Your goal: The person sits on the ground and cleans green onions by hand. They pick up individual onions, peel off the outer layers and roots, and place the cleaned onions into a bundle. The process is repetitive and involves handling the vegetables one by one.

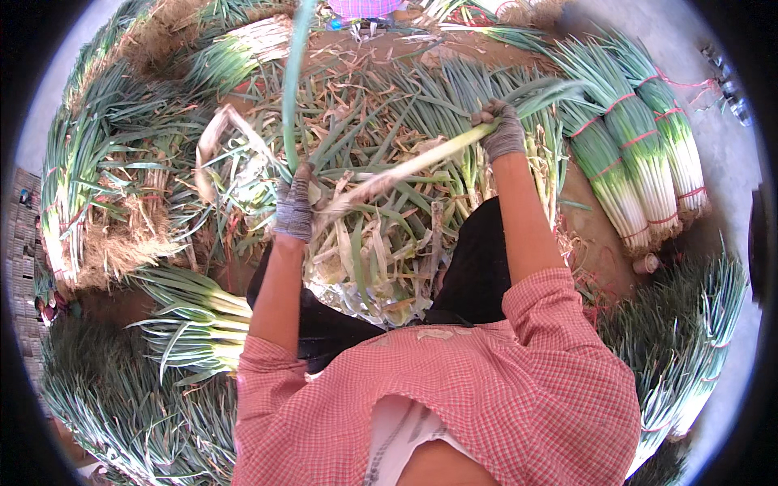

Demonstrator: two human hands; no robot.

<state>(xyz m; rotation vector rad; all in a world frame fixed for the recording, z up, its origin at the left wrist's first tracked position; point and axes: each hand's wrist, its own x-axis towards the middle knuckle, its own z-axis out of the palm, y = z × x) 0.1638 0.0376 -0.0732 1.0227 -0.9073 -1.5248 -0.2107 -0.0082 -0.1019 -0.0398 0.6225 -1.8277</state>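
Note:
My right hand (502, 129), in a grey knit glove with the fingertips bare, grips a large green onion (434, 158) around its upper stem. Its green leaves trail off to the right, and its pale root end slants down toward my left hand (296, 205). That hand, gloved alike, is closed around a stripped leaf (292, 91); the long green blade rises from the fist. A withered, folded strip (243, 127) hangs out to the left of it. Whether the left fingers also touch the onion's root end cannot be made out. Below both hands lies a heap of peeled leaves (377, 255).
Banded onion bundles (638, 146) lie at the right. More bundles with roots showing (109, 219) are stacked at the left. Loose trimmed onions (200, 322) rest beside my left thigh. Unpeeled onions (450, 91) lie ahead. Another person in plaid clothing (364, 8) is at the top edge.

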